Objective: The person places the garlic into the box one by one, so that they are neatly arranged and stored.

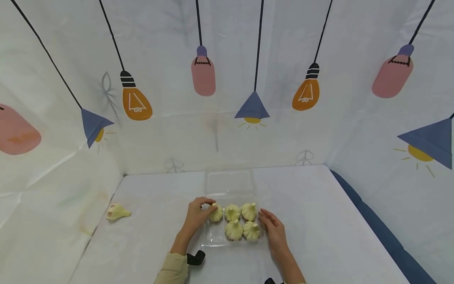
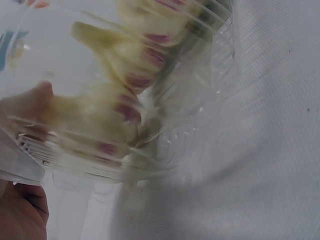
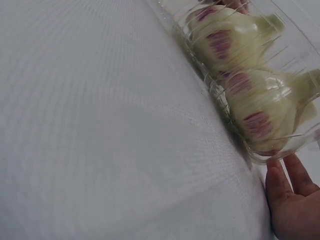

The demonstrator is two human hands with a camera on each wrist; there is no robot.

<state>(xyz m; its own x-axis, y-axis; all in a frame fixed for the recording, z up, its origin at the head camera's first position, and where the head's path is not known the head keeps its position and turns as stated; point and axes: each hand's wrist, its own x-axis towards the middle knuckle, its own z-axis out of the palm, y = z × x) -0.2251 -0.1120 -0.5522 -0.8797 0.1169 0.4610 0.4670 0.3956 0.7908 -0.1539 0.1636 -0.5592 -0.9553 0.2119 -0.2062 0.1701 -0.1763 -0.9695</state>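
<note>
box (image 1: 214,240) is looking one short of full, five garlics (image 1: 216,215) inside, far-left one being pinched by the left hand (image 1: 197,215), its side being touched by the near-straight right hand (image 1: 275,232), one stray garlic (image 1: 117,212) being left out well to the left, lid (image 1: 229,183) not being closed yet
</note>
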